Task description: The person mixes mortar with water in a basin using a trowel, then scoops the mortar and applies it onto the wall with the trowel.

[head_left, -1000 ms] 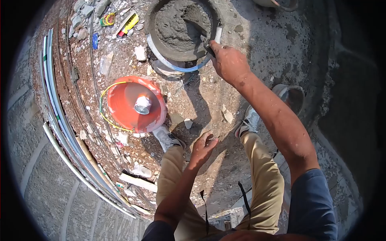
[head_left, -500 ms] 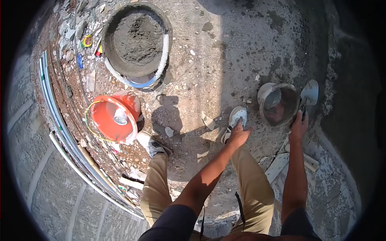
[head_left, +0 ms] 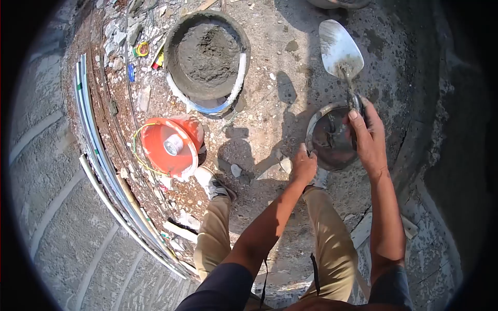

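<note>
My right hand is wrapped round the handle of a trowel. The trowel's broad pale blade points away from me, with grey mortar smeared near its neck. Below the handle stands a dark bucket, its inside wet and dirty and partly covered by the right hand. At the bucket's near left rim, my left hand is closed on the edge, thumb towards the inside. To the left, an orange bucket leans over with a white can inside.
A large tub of grey mortar stands at the upper left. Long pipes lie along the left beside rubble and a tape measure. Another container shows at the top edge. Boards lie at the lower right.
My right hand has raised the trowel and brought it left over the dark bucket. My left hand has reached the bucket's rim and closed on it. The view has shifted slightly.
</note>
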{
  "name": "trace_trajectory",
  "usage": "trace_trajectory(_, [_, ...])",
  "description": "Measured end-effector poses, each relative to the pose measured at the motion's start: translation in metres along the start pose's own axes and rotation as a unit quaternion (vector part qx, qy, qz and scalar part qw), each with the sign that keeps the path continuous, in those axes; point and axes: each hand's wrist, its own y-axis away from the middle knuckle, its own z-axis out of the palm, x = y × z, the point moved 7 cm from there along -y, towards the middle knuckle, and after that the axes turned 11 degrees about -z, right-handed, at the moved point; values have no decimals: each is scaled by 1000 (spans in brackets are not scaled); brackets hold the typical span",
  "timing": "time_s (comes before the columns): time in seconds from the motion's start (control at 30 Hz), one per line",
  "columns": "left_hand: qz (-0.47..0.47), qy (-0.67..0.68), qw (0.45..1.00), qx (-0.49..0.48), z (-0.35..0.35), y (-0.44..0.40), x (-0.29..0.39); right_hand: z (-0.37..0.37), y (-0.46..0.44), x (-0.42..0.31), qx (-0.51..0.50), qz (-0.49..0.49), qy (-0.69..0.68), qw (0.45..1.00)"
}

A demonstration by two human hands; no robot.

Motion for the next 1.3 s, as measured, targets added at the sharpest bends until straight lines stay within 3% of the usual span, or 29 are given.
trace_trajectory(0.03, [-9, 12, 1000, -19, -24, -2, -2, 34, -20, -12, -40, -20, -23, 999])
trace_trajectory(0.17, [190, -29, 963, 188, -109, -19, -54, 164, -100, -17, -77, 33, -101, 991])
trace_trajectory(0.23, [112, 7, 988, 108, -146, -27, -83, 224, -130, -15, -73, 29, -107, 991])
trace_trajectory(0.27, [66, 26, 996, 63, -166, -19, -86, 240, -140, -23, -76, -22, -8, 997])
trace_trajectory(0.3, [18, 47, 999, 15, -181, -13, -97, 254, -153, -24, -55, -163, 108, 979])
trace_trajectory(0.33, [19, 29, 999, 34, -199, -12, -111, 269, -150, -40, -35, -301, 219, 928])
trace_trajectory(0.4, [22, -2, 997, 72, -228, -6, -137, 273, -133, -49, -132, -273, 286, 909])
trace_trajectory(0.5, [39, 190, 977, 89, -260, 3, -162, 254, -100, -67, -222, -213, 393, 866])
trace_trajectory(0.57, [15, 184, 975, 123, -262, 6, -180, 235, -95, -70, -184, -274, 452, 829])
trace_trajectory(0.7, [8, 309, 945, 109, -263, -2, -173, 252, -89, -49, -177, -194, 563, 783])
trace_trajectory(0.8, [12, 357, 926, 124, -266, -9, -162, 310, -82, -32, -199, -130, 553, 799])
trace_trajectory(0.9, [-11, 404, 907, 122, -275, -12, -162, 352, -92, -14, -159, -90, 481, 857])
trace_trajectory(1.0, [1, 335, 932, 136, -278, -10, -201, 364, -88, -5, -125, -52, 412, 901])
trace_trajectory(1.03, [-12, 454, 889, 64, -263, -7, -204, 364, -87, 0, -121, -34, 385, 914])
trace_trajectory(1.13, [-157, 487, 859, -25, -222, 4, -225, 367, -73, 5, -76, -4, 274, 959])
trace_trajectory(1.17, [-156, 494, 853, -59, -210, 4, -226, 369, -71, 10, -63, 14, 252, 966])
trace_trajectory(1.23, [-129, 443, 886, -32, -184, -12, -271, 373, -76, 23, -85, 61, 210, 972])
trace_trajectory(1.3, [-120, 440, 890, -15, -179, -11, -283, 375, -92, 54, -73, 48, 154, 984])
